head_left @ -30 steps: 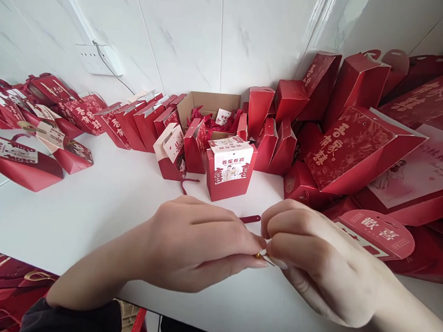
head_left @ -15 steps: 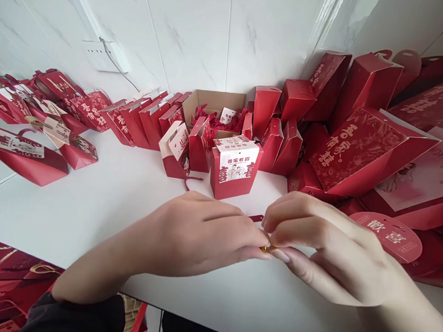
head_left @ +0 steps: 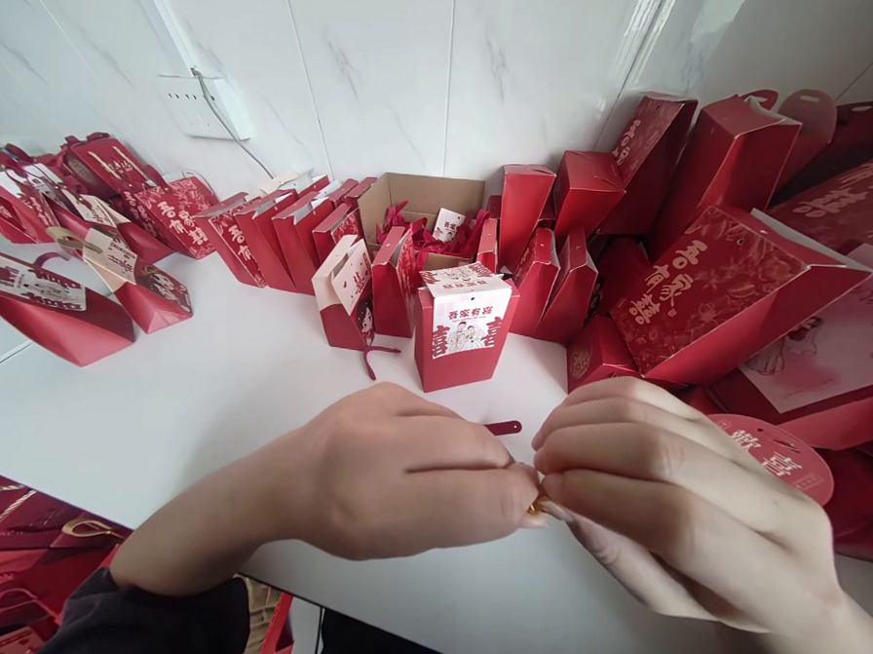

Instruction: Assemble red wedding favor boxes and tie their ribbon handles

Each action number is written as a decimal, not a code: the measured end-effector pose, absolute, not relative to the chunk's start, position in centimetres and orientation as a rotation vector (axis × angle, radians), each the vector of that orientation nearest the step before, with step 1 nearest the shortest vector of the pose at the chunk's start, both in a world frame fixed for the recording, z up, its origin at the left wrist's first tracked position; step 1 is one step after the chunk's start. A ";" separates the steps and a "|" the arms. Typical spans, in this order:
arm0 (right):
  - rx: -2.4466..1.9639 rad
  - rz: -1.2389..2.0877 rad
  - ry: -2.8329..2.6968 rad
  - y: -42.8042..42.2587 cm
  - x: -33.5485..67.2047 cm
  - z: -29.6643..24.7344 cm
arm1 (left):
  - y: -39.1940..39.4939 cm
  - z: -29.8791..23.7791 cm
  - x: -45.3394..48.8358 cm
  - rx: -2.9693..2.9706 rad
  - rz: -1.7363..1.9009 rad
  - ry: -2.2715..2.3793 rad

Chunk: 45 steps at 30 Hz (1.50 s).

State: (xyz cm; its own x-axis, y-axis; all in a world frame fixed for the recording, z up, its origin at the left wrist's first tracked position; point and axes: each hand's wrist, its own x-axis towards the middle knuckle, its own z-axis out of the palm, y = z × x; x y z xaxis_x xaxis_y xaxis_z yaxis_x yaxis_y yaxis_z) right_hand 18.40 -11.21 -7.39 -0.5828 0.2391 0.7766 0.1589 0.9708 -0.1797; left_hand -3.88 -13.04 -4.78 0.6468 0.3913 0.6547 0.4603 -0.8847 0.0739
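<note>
My left hand [head_left: 400, 471] and my right hand [head_left: 691, 497] meet above the front of the table, fingertips pinched together. Between them is a small gold-coloured piece [head_left: 532, 509], mostly covered by the fingers; its exact kind cannot be made out. A dark red strap [head_left: 505, 428] with a rounded, holed end lies on the table just behind the fingertips. Beyond it stands a red gift box [head_left: 456, 367] with a white printed card [head_left: 469, 334] folded over its top. A smaller red and cream box [head_left: 347, 293] stands to its left, with a thin red strap [head_left: 373, 355] in front.
Several red boxes fill the right side, one large tilted box [head_left: 731, 294] and a round pink-red tag [head_left: 781, 457] near my right hand. An open cardboard box [head_left: 421, 194] of red ribbons stands against the wall. More red boxes [head_left: 56, 317] stand left; red bags [head_left: 21, 559] sit below the table.
Both hands have shifted slightly right and down, still pinched together. My right hand's fingers have turned a little, and more of the dark red strap shows behind them.
</note>
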 end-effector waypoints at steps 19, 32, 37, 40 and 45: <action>-0.222 0.225 -2.171 -10.1 18.4 -7.2 | -11.6 -4.6 -3.9 -2.709 -1.012 -0.593; -0.254 0.207 -2.159 -10.7 18.0 -6.4 | -12.1 -5.4 -3.7 -2.685 -1.074 -0.647; -0.274 0.296 -2.137 -10.6 18.1 -6.8 | -12.0 -5.5 -3.7 -2.704 -1.062 -0.664; -0.270 0.372 -2.158 -10.6 18.5 -6.9 | -12.1 -5.4 -3.6 -2.731 -1.084 -0.685; -0.276 0.454 -2.184 -10.5 19.0 -6.6 | -11.9 -5.3 -3.5 -2.745 -1.089 -0.676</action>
State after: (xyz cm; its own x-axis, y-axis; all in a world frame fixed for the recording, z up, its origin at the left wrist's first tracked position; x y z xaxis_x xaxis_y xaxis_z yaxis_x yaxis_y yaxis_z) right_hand 18.96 -10.55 -6.61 -0.6021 0.3514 0.7169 0.0369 0.9092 -0.4147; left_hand -3.54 -11.91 -5.26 0.6432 0.3632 0.6741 0.4433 -0.8944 0.0590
